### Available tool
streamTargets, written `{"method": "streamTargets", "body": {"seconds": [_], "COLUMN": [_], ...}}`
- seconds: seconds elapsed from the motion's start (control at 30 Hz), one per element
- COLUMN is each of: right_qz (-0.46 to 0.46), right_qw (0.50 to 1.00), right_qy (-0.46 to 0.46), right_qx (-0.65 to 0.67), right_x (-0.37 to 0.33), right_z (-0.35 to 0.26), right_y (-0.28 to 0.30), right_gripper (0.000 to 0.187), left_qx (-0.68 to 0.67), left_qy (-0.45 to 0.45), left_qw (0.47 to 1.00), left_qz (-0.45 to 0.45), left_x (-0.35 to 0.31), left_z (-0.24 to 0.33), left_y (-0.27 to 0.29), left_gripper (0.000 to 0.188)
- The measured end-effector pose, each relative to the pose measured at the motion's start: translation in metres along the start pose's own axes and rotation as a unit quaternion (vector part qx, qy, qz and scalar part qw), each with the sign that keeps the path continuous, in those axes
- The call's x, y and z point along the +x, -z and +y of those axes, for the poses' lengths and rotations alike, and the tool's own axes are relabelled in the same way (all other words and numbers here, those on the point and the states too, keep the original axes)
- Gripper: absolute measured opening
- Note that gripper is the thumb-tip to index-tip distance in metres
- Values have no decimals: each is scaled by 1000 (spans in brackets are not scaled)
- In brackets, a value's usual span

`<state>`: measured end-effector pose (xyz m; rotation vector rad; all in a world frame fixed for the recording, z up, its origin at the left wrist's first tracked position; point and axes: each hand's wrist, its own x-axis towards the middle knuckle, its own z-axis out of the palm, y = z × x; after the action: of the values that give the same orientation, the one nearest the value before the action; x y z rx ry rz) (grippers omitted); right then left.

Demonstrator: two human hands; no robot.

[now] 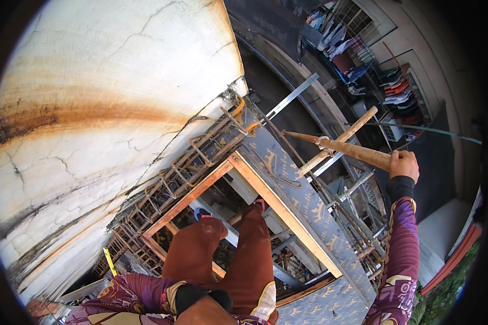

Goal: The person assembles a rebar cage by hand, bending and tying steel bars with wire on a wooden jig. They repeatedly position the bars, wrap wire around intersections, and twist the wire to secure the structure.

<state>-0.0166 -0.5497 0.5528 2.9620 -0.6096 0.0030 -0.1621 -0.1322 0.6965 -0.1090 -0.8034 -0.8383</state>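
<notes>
On the right, my right hand (405,164) is closed round the near end of a thick, rounded wooden pole (363,155). A thinner wooden pole (358,127) crosses it, and a tie (324,143) sits where the two meet. My left hand (207,313), bent in front of my body at the lower edge, shows only in part below a black cuff; its fingers are hidden. My legs in brown trousers reach down into an opening edged by a wooden frame (284,211), with sandals on my feet.
A cracked, rust-stained wall (103,70) fills the left. Tied rebar (184,168) runs along its edge. Grey printed formwork panels (303,189) border the frame. Metal scaffold bars (352,189) stand beyond, above a deep drop to clothes hanging (401,97) far below.
</notes>
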Motion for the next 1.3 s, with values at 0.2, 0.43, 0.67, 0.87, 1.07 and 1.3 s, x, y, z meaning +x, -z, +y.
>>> {"method": "streamTargets", "body": {"seconds": [0.2, 0.43, 0.67, 0.87, 1.07, 1.3], "right_qz": [4, -1, -20, -60, -45, -22], "right_qw": [1000, 1000, 999, 995, 996, 999], "right_qy": [5, 5, 0, 12, 10, 7], "right_qx": [-3, -8, -27, -76, -71, -46], "right_x": [0, -1, 3, 19, 20, 7], "right_z": [2, 0, 3, 25, 32, 14], "right_y": [0, 2, -6, -21, -28, -10], "right_gripper": [26, 26, 29, 37, 36, 32], "left_qx": [6, 86, 298, 250, 59, 73], "left_qy": [1, 13, -44, -182, -247, -278], "left_qw": [999, 995, 857, 805, 888, 836], "left_qz": [-36, 51, 419, 507, 383, 467], "left_x": [-3, -7, 2, 56, 78, 87], "left_z": [8, 11, 7, 15, -12, 8], "left_y": [7, -2, -9, 1, -7, -11], "left_gripper": [31, 19, 11, 20, 16, 16]}}
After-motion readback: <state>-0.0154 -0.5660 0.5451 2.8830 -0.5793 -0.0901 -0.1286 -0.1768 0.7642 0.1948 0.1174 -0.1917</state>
